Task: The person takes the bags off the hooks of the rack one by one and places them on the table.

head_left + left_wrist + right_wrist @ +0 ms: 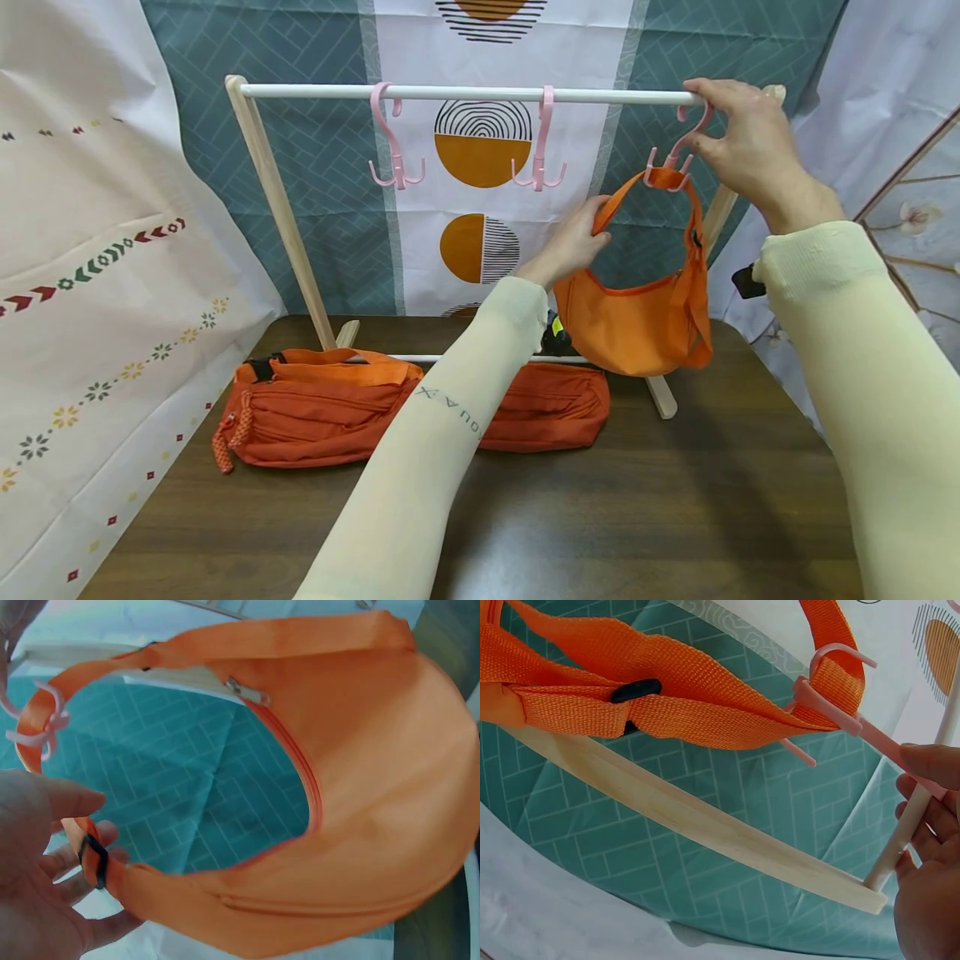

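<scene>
An orange shoulder bag (637, 325) hangs by its strap from the prongs of the rightmost pink hook (702, 127). My left hand (567, 244) holds the left side of the strap, thumb on one side and fingers behind it, close to a black strap slider (94, 861). Up at the rail's right end, my right hand (753, 142) pinches the stem of that same hook between thumb and fingers, with fingers also at the white rail (465, 92). A zipper pull (247, 692) shows beside the bag's curved opening.
Two more pink hooks (393, 142) (540, 142) hang along the rail. Wooden legs (281, 208) support the rack on a brown table (637, 517). Rust-red bag fabric (322, 421) lies beneath it, partly hidden by my left forearm; patterned cloths (315, 167) hang behind.
</scene>
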The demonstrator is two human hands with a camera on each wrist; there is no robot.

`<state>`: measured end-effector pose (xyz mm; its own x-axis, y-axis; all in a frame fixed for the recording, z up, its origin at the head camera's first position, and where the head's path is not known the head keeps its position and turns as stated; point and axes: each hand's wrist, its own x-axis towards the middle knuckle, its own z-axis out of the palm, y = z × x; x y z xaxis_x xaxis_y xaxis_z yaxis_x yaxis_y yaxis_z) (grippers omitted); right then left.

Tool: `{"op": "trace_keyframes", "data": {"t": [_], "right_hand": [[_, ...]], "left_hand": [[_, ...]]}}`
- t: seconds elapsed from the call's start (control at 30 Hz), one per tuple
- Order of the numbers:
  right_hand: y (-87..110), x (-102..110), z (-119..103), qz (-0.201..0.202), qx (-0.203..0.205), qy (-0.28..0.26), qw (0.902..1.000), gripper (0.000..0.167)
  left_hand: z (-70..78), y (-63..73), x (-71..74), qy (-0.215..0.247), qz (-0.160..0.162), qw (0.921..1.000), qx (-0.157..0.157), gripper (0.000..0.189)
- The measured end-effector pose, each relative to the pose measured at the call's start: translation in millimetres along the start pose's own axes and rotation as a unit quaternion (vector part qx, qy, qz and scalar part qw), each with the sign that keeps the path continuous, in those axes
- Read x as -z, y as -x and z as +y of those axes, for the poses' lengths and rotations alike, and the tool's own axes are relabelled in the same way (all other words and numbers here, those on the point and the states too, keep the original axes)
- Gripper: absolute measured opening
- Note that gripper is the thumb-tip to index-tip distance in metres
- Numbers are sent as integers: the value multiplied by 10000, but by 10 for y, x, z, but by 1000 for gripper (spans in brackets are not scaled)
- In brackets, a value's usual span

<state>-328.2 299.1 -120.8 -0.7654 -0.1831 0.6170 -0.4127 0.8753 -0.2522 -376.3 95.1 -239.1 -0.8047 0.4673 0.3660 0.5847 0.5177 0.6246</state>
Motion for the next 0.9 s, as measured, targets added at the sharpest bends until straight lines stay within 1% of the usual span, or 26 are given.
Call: {"op": "trace_keyframes", "data": {"t": [0.2, 0.37, 0.47, 0.67, 0.83, 0.9], "right_hand": [[1, -4, -12, -7, 21, 6, 10000, 61], [-1, -5, -10, 18, 1, 48, 10000, 60], [-2, 0, -8, 18, -19, 36, 10000, 60], [5, 8, -8, 54, 29, 66, 10000, 61], [5, 9, -18, 40, 21, 30, 10000, 61], [3, 9, -20, 31, 6, 27, 10000, 61]], "left_hand": [[-127, 106, 11, 291, 56, 9996, 21, 51], [-160, 186, 75, 429, 123, 9990, -50, 50], [-149, 209, 124, 467, 181, 9987, -82, 50], [-97, 206, 182, 313, 369, 9985, -253, 47], [-35, 216, 206, 298, 561, 9975, -301, 46], [4, 220, 218, 285, 603, 9974, -270, 47]]}}
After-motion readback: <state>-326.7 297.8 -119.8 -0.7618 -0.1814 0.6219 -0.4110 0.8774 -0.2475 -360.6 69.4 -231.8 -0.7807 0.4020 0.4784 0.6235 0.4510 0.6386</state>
